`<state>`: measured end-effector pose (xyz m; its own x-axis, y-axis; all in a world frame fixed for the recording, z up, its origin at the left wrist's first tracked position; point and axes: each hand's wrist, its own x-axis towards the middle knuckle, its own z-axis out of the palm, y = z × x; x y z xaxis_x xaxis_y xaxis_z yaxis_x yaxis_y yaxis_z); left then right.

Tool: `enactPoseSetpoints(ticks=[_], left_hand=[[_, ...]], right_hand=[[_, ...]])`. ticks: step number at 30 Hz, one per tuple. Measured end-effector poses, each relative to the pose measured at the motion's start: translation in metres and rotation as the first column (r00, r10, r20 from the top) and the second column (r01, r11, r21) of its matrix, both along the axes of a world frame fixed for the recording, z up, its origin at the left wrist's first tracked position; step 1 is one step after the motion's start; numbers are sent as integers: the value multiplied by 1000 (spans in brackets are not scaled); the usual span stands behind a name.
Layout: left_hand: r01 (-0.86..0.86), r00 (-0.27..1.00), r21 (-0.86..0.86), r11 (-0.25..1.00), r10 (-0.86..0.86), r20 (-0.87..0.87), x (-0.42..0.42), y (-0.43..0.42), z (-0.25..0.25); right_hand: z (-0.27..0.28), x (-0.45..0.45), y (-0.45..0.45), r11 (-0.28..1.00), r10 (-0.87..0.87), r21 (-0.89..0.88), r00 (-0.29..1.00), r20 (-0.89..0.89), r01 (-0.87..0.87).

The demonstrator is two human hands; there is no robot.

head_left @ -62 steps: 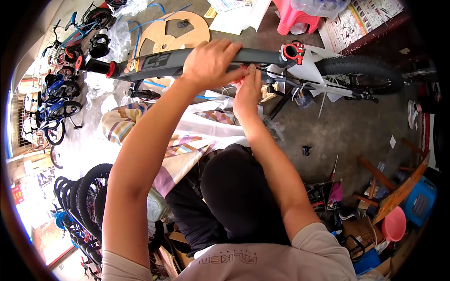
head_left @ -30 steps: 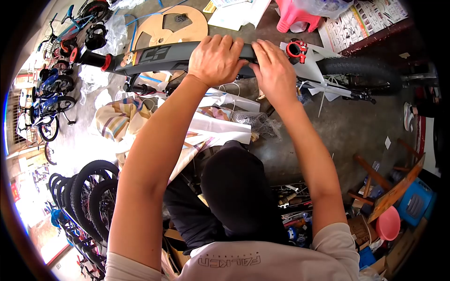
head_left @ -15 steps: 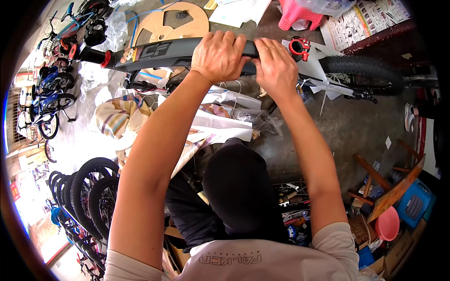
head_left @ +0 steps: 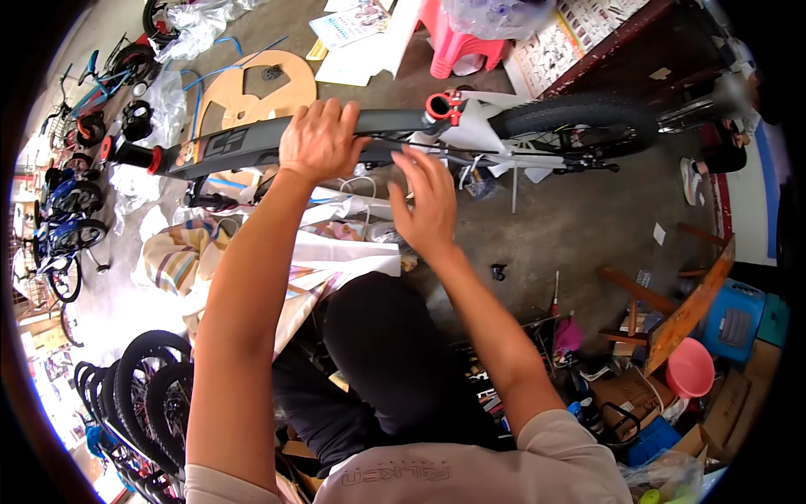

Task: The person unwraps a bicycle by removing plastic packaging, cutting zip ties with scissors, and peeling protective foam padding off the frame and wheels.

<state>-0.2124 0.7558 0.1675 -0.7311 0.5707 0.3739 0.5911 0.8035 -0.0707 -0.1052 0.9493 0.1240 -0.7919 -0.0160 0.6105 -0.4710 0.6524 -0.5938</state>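
A dark grey bike frame lies across the upper view, its head tube with red rings at the left and a red clamp at the right end of the tube. My left hand is wrapped over the middle of that tube. Just below the tube, nearer the clamp, my right hand is off the frame with its fingers apart and nothing in it. The rear wheel is at the upper right, beside white wrapping on the frame.
Round cardboard, a pink stool and papers lie beyond the frame. Bikes and tyres stand at left. A tilted wooden stool, a pink basin and tools are at right. Another person's shoe shows at upper right.
My right hand has let go of the tube and moved down off it, fingers spread. My left hand stays on the tube. The whole view has shifted, with the frame now further left and lower.
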Motion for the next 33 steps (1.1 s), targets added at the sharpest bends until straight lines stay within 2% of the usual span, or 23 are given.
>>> enactPoseSetpoints(ticks=[2, 4, 6, 8, 9, 11, 12, 14, 15, 16, 18, 23, 25, 26, 28, 30, 32, 33], left_hand=[[7, 999, 28, 1000, -5, -52, 3, 2, 3], [-3, 998, 34, 999, 5, -63, 2, 2, 2], [-12, 996, 57, 998, 17, -89, 2, 5, -2], [-72, 995, 20, 997, 73, -70, 2, 6, -4], [-78, 995, 13, 997, 79, -60, 2, 6, -4], [-76, 995, 18, 997, 77, -66, 2, 7, -2], [-78, 995, 21, 997, 79, -62, 2, 7, -1], [-103, 993, 12, 995, 104, -48, 4, 8, -1], [-106, 993, 15, 994, 107, -41, 3, 8, -1], [-109, 993, 18, 994, 109, -33, 2, 8, -2], [-119, 992, 20, 993, 119, -27, 1, 9, -2], [-121, 991, 26, 992, 122, -47, 2, 10, -3], [-124, 991, 36, 992, 126, -44, 2, 10, -2], [-134, 991, 31, 990, 135, -21, 3, 10, -1], [-137, 990, 31, 990, 138, -4, 3, 11, 0], [-119, 992, 33, 992, 120, -33, 3, 10, 0], [-105, 993, 35, 994, 107, -47, 2, 9, -1], [-128, 992, 13, 992, 129, -18, 4, 10, 0]], right_hand=[[-29, 20, 28, 988, -136, -73, 990, 41, 139], [-49, 29, 71, 899, -306, -258, 930, 206, 353], [-71, 20, 115, 572, -455, -510, 766, 454, 642], [-81, 1, 164, 102, -342, -768, 748, 569, 632], [-66, -3, 165, 101, -345, -771, 749, 565, 629], [-36, -14, 167, -9, -233, -876, 850, 472, 483], [-44, -18, 172, -8, -229, -879, 855, 466, 477], [-60, -23, 180, -303, 68, -896, 945, 320, 325], [-61, -21, 177, -329, 166, -897, 953, 252, 294], [-66, -23, 176, -328, 172, -898, 954, 247, 292], [-76, -26, 168, -409, 237, -898, 969, 67, 162], [-100, -21, 158, -388, 308, -911, 951, 18, 142], [-106, -18, 156, -358, 271, -907, 955, 124, 219], [-106, -17, 154, -354, 267, -910, 956, 121, 214], [-106, -16, 151, -253, 143, -935, 965, 218, 249], [-103, -18, 149, -252, 92, -940, 972, 214, 231], [-100, -20, 147, -243, -57, -934, 957, 285, 263], [-98, -18, 146, -241, -60, -935, 957, 283, 261]])
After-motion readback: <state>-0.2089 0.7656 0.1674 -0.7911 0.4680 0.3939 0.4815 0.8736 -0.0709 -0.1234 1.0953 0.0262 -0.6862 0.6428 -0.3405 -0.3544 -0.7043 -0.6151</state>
